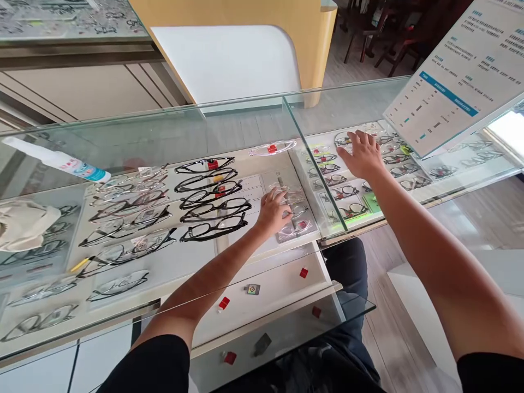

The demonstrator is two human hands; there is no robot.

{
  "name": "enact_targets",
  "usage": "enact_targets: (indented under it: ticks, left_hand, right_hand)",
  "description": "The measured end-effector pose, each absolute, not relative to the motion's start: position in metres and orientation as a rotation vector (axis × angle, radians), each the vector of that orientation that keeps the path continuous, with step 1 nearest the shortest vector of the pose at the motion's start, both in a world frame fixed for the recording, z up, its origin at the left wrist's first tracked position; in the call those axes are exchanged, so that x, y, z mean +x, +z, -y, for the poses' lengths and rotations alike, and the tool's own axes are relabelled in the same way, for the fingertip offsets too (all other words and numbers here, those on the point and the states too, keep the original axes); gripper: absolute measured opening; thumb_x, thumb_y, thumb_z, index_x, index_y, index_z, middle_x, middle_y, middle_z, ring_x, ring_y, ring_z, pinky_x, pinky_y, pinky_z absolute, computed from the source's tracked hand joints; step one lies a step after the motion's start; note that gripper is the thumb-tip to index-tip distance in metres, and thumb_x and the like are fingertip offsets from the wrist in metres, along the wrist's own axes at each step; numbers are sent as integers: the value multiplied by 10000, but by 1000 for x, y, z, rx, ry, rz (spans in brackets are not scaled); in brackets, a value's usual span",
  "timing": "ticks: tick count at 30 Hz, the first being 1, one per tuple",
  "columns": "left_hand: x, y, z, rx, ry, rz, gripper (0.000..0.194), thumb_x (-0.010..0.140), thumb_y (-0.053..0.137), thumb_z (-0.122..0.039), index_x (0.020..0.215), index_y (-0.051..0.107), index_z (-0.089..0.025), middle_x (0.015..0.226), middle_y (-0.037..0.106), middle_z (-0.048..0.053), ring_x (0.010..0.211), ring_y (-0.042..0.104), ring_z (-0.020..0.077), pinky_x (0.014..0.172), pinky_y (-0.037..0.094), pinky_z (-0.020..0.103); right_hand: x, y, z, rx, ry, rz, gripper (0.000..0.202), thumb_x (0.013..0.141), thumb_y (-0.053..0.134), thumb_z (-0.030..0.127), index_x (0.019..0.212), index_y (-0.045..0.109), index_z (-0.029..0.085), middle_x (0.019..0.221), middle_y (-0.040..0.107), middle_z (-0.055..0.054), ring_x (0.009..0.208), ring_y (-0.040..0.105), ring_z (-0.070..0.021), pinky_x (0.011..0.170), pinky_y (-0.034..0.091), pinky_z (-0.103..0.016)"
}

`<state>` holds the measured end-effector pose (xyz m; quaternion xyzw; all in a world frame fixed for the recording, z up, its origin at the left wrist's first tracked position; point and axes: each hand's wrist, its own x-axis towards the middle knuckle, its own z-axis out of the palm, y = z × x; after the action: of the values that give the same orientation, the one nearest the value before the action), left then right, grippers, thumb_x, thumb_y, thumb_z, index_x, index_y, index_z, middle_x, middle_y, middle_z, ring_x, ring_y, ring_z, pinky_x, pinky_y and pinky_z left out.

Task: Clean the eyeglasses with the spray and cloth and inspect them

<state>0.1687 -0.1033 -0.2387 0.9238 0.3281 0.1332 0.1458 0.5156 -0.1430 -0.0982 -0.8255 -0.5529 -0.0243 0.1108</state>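
Observation:
My left hand (273, 212) reaches inside the glass display case, its fingers curled at the edge of a pair of clear-framed eyeglasses (298, 210). More light-framed pairs lie just in front of and behind it, one with a red tag. To its left runs a column of black-framed eyeglasses (215, 226). Farther back lies a clear pair with a red tag (272, 148). My right hand (362, 154) rests with fingers spread on the glass top (245, 123), above the right compartment's rows of eyeglasses. It holds nothing.
A white spray bottle (61, 159) and a crumpled pale cloth (27, 225) are at the left. A printed sign (458, 82) stands at the right. An upright glass divider (315, 164) splits the case. Below, a pulled-out drawer (278, 284) holds small red tags.

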Motion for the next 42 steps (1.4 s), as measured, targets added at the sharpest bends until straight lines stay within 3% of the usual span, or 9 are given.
enact_targets:
  ticks: [15, 21, 26, 33, 42]
  left_hand:
    - [172, -236, 110, 2636, 388, -971, 140, 1006, 812, -296, 937, 930, -263, 1684, 686, 118, 1697, 477, 466, 1366, 402, 687]
    - [182, -236, 84, 2549, 487, -1135, 173, 1032, 759, -300, 1104, 911, -258, 1669, 691, 131, 1687, 490, 443, 1365, 410, 683]
    - [191, -241, 73, 2544, 400, -1150, 149, 1015, 764, -275, 994, 911, -252, 1656, 702, 129, 1687, 479, 466, 1368, 394, 698]
    - [189, -244, 74, 2549, 393, -1157, 180, 1026, 743, -275, 978, 917, -281, 1665, 700, 93, 1688, 478, 431, 1375, 381, 691]
    - [189, -243, 72, 2563, 426, -1113, 173, 1013, 762, -249, 950, 920, -277, 1614, 734, 106, 1648, 517, 455, 1345, 391, 723]
  right_hand:
    - [512, -91, 144, -2525, -79, 1629, 859, 1108, 310, 687, 1800, 414, 189, 1893, 399, -207, 1715, 373, -510, 1364, 382, -755]
    - [508, -87, 145, -2523, -42, 1618, 877, 1102, 309, 702, 1803, 411, 186, 1900, 391, -202, 1727, 355, -511, 1374, 365, -758]
    - [505, -84, 146, -2504, 7, 1603, 885, 1102, 320, 695, 1797, 423, 157, 1898, 397, -208, 1742, 351, -495, 1396, 352, -732]
    - [512, -92, 144, -2397, 3, 1592, 858, 1081, 382, 714, 1757, 475, 195, 1881, 427, -215, 1724, 367, -522, 1370, 341, -791]
    - [513, -95, 145, -2383, -11, 1597, 847, 1086, 367, 727, 1755, 474, 218, 1874, 433, -215, 1710, 364, -537, 1357, 333, -806]
